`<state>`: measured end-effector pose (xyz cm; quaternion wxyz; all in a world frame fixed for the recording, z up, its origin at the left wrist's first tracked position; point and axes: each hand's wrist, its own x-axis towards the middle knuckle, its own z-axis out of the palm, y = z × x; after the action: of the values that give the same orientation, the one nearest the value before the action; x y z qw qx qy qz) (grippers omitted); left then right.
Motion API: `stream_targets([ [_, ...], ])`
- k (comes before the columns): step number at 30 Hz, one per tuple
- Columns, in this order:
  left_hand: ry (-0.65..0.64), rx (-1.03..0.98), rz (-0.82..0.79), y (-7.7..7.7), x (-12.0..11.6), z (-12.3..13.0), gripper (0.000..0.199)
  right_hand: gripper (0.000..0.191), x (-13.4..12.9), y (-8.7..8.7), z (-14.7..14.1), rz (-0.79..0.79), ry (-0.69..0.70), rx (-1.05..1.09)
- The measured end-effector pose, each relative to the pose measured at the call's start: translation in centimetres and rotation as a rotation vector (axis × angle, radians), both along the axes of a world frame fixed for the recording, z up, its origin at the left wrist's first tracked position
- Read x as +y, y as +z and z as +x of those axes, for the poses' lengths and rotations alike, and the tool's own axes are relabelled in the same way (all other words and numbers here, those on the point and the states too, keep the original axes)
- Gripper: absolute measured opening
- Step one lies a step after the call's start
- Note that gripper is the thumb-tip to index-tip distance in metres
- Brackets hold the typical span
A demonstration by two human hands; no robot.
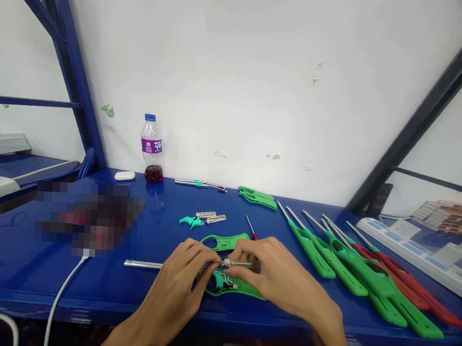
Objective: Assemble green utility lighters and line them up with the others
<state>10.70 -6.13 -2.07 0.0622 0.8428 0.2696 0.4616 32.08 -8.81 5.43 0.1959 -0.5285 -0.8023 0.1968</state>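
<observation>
My right hand (277, 275) holds a clear lighter fuel tank (243, 264) level between thumb and fingers. My left hand (180, 277) has thumb and forefinger pinched at the tank's left end; what they hold there is too small to make out. Below both hands lies an open green lighter casing half (247, 289), with a teal trigger (218, 281) and thin wires in it. A metal tube (143, 264) sticks out to the left from under my left hand. Just behind my fingers lies another green casing half (229, 243).
A red-handled screwdriver (254, 235), teal triggers (191, 222) and two spare fuel tanks (211, 217) lie behind. Several green lighters (320, 257) and red ones (416, 283) cover the right, beside a power strip (417, 257). At the back stand a bottle (151, 150) and casing halves (257, 197).
</observation>
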Motion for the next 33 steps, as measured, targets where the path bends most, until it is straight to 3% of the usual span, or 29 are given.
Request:
stream_targets([
  [17,-0.016,0.014,0.112,-0.1,-0.1,-0.1,0.017,0.022,-0.1,0.0,-0.3,0.053,0.031,-0.044],
  [23,-0.014,0.049,0.067,-0.3,-0.2,-0.1,0.017,0.025,0.1,0.1,0.0,-0.012,0.004,-0.051],
  [28,0.055,0.137,-0.015,0.0,-0.8,-0.4,0.029,0.029,0.4,-0.3,1.1,-0.002,-0.005,-0.072],
  [33,0.075,0.281,-0.07,0.4,-1.3,-1.2,0.026,0.019,0.9,-0.8,1.7,-0.057,-0.02,-0.063],
])
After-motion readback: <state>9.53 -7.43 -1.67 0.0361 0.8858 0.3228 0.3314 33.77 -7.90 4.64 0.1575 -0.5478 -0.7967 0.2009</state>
